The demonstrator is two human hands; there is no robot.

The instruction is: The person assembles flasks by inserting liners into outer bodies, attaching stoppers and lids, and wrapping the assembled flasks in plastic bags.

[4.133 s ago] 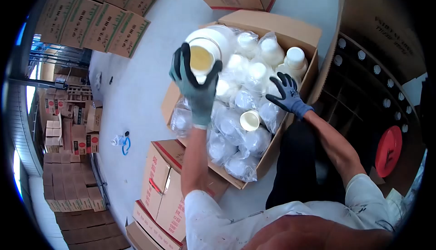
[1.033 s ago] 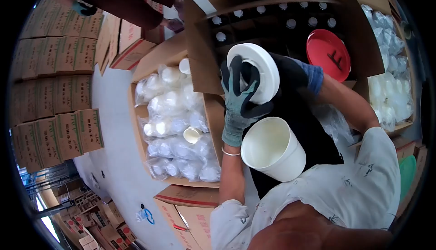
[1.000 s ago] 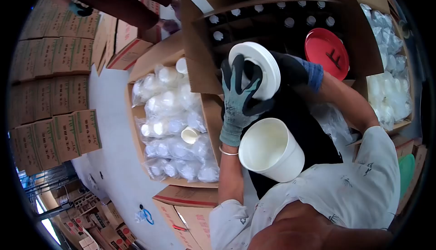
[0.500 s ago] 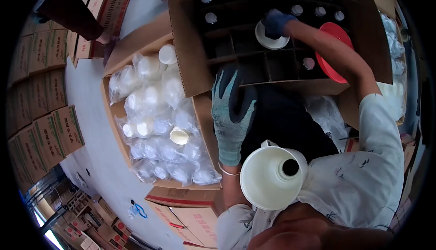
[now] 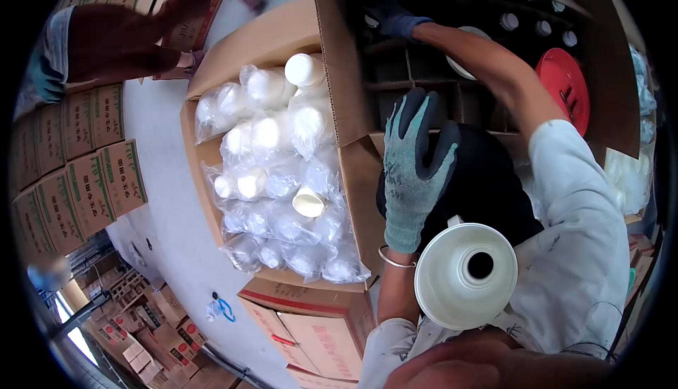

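Note:
My left hand (image 5: 414, 163), in a grey-green glove with black fingertips, is spread above my knee near the edge of the divided box (image 5: 438, 138), holding nothing. My right hand (image 5: 390, 18), in a blue-black glove, reaches into that box's upper left compartments, close to a white bottle cap (image 5: 371, 20); its fingers are too dark to make out. A white funnel-like container (image 5: 452, 276) with a dark round hole rests on my lap. Partly hidden under my right forearm, a white round lid (image 5: 462, 64) lies in the box. A red plate (image 5: 573, 85) sits at the box's right side.
An open carton (image 5: 192, 124) of plastic-wrapped white bottles (image 5: 272, 135) stands left of the divided box. Below it is a closed carton (image 5: 311, 332). At the upper left a person (image 5: 113, 43) walks past stacked boxes (image 5: 85, 191). A blue ring (image 5: 226, 310) lies on the floor.
My right hand has left the white lid in the box and moved to the upper left compartments. The view has shifted, and the other person has changed stance. My left hand remains spread.

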